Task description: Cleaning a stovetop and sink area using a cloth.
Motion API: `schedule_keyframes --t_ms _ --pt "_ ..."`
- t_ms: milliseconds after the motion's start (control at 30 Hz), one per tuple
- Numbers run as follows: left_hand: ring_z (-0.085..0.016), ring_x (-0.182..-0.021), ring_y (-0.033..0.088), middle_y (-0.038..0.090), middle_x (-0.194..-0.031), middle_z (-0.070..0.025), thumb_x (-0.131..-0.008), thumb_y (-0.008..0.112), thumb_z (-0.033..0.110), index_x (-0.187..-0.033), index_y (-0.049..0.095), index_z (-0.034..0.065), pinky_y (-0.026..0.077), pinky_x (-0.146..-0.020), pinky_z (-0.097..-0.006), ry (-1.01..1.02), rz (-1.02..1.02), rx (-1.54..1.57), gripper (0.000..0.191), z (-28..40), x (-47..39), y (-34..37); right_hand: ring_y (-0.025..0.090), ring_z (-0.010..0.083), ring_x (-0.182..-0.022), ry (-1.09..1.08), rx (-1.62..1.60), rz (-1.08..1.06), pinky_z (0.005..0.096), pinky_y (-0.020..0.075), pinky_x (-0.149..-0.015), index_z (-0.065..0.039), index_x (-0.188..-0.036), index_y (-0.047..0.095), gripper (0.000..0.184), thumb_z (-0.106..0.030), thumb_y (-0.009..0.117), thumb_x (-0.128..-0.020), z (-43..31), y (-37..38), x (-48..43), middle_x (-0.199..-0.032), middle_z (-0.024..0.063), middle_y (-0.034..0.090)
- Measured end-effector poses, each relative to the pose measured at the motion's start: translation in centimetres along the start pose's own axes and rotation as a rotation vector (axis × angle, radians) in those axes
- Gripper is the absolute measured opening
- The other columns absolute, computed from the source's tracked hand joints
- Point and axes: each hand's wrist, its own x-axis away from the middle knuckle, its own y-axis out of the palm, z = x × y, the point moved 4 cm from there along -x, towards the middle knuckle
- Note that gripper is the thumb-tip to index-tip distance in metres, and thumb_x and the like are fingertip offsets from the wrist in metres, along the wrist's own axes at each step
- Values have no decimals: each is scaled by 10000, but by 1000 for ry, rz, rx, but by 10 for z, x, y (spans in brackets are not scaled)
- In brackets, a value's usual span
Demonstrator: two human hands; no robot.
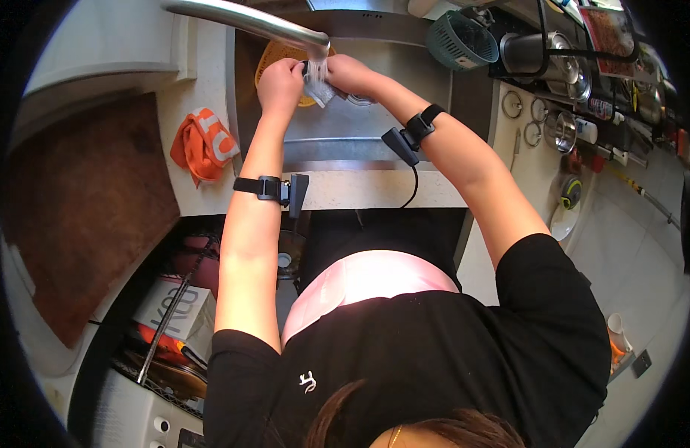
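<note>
Above a stainless steel sink (401, 101), both my hands meet under the running faucet (255, 19). My left hand (280, 87) pinches the left end of a small dark and grey wet item (321, 94). On its other side, my right hand (350, 74) grips the same item. Water falls over it and blurs its outline, so I cannot tell exactly what it is. A yellow plastic basket (264, 56) sits behind and below my left hand, partly covered by it. Under my right hand shows a round metal sink drain (360, 100), mostly hidden.
An orange cloth (202, 147) lies on the counter left of the sink. A teal strainer basket (462, 42) hangs at the sink's far right corner. Pot lids (512, 105), a steel bowl (561, 131) and a knife (516, 148) are on the right counter, beside a black rack (538, 73).
</note>
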Motion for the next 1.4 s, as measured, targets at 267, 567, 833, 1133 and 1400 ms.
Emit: schedule_keyframes --t_ms 267,567,833,1133,1400 --pt "-337 -764 639 665 -805 -149 -821 595 245 -873 698 72 500 -686 -415 -92 -9 -43 207 -35 2 0 585 378 -843 2 5 -102 441 448 -755 -32 -937 628 238 -251 579 -856 13 6 27 -900 196 637" --pt "-351 -760 625 640 -718 -155 -838 563 231 -769 640 27 477 -684 -456 -48 -333 -35 229 -12 15 22 609 362 -885 48 178 -185 448 478 -760 -99 -958 657 276 -299 510 -838 -8 20 12 -941 144 656" --pt "-158 -508 598 618 -602 -82 -877 553 202 -921 668 8 462 -503 -301 -138 -300 53 230 -20 -2 -11 583 357 -896 -130 -84 12 441 457 -747 -119 -1022 632 221 -248 558 -859 12 1 20 -951 147 645" --pt "-249 -623 635 650 -683 -114 -859 562 244 -903 686 52 485 -616 -378 -222 -235 39 234 -43 -2 -25 566 379 -906 95 -4 -34 447 453 -732 -85 -958 629 203 -252 570 -859 66 -24 51 -910 181 622" --pt "-335 -802 628 657 -810 -162 -844 558 250 -870 686 40 485 -717 -439 -33 -330 -198 247 -27 6 -4 598 372 -833 151 197 362 486 469 -683 -116 -946 621 206 -242 509 -826 37 -20 40 -887 152 639"
